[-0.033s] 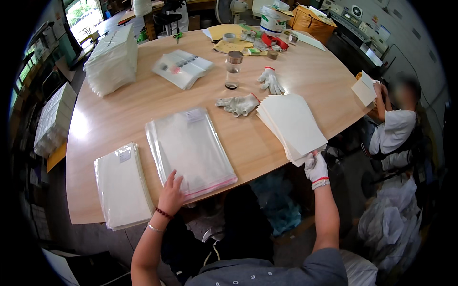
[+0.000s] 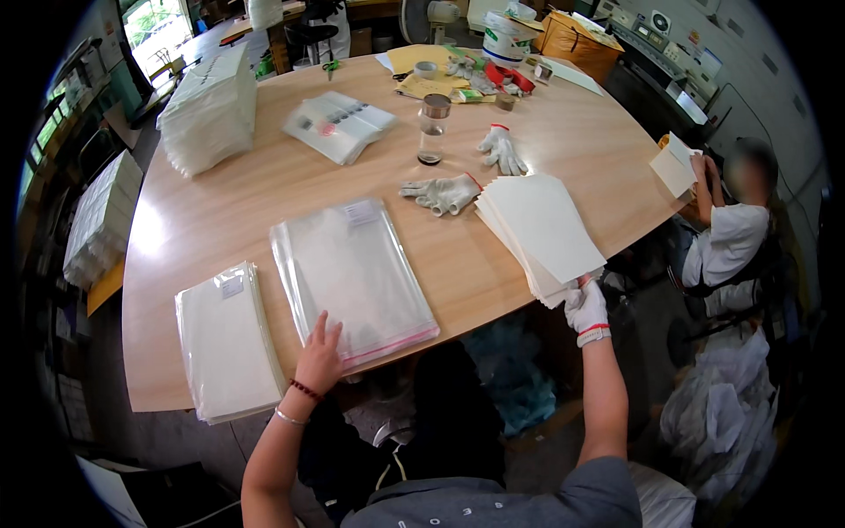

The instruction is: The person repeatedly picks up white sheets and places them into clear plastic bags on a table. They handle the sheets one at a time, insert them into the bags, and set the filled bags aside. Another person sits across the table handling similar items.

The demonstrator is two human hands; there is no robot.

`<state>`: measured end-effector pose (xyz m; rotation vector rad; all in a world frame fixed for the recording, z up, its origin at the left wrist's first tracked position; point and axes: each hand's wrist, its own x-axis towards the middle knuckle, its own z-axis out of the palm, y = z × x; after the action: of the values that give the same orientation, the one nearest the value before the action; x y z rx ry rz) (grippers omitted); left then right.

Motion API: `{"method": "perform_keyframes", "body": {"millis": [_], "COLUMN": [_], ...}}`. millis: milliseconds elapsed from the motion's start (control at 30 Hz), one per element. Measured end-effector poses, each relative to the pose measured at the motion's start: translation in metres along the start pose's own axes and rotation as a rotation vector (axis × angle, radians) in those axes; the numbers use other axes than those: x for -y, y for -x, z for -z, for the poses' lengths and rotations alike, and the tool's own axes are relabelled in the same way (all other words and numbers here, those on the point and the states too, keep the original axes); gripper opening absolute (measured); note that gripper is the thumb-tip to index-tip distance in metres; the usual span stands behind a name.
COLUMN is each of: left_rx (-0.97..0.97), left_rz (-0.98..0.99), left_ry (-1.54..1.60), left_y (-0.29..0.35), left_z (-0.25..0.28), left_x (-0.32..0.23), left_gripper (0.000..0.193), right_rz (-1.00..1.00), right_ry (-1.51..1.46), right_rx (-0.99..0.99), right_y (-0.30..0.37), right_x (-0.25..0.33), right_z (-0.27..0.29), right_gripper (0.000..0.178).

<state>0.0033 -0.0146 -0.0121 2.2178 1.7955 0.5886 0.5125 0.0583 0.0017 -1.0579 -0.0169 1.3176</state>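
Observation:
My bare left hand [image 2: 319, 359] rests with its fingers spread on the lower left edge of a stack of clear plastic bags [image 2: 356, 282], which has a pink strip along its near edge. At the table's right front edge, my right hand [image 2: 586, 310], in a white knit glove with red trim, grips the near corner of a fanned stack of white card sheets [image 2: 541, 224]. Part of its fingers is hidden by the sheets. Left of the bags lies a pile of white sheets in clear sleeves [image 2: 227, 343], with a small label on top.
Beyond the sheets lie two work gloves, one flat [image 2: 440, 194] and one upright-pointing [image 2: 503, 151], beside a clear jar [image 2: 432, 132]. Farther back are packed bags [image 2: 339, 126], a tall wrapped stack [image 2: 209, 110], scissors [image 2: 329, 67] and a white bucket [image 2: 506, 40]. Another person [image 2: 738, 229] sits at right holding card.

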Motion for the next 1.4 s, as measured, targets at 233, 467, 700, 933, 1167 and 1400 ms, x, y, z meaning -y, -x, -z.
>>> {"method": "perform_keyframes", "body": {"millis": [233,467,700,933,1167,1400], "left_rx": [0.032,-0.055,-0.089,-0.153,-0.249,-0.106], "left_rz": [-0.136,-0.004,-0.146,0.497,0.487,0.205], "left_ry": [-0.398,-0.163,-0.063,0.311,1.014,0.874], "left_y": [-0.025,-0.036,-0.025,-0.005,0.017,0.006], "left_z": [-0.017,-0.027,-0.017,0.002,-0.032,-0.152], "left_x": [0.011,0.032,0.035,0.018,-0.02,-0.052], "left_gripper": [0.009,0.011,0.011,0.025,0.02,0.027], "right_rz": [0.317,0.389,-0.156,-0.173,-0.13,-0.306], "right_ry": [0.463,0.691,0.509,0.382,0.414,0.441], "right_rx": [-0.127,0.377,0.406,0.145,0.193,0.215], "right_y": [0.0,0.155,0.227,0.239,0.26,0.27], "right_x": [0.029,-0.037,-0.12,-0.16,-0.174,-0.169], "right_z": [-0.036,-0.012,0.006,0.007,-0.014,-0.005], "right_gripper": [0.012,0.037,0.035,0.013,0.018,0.013]}}
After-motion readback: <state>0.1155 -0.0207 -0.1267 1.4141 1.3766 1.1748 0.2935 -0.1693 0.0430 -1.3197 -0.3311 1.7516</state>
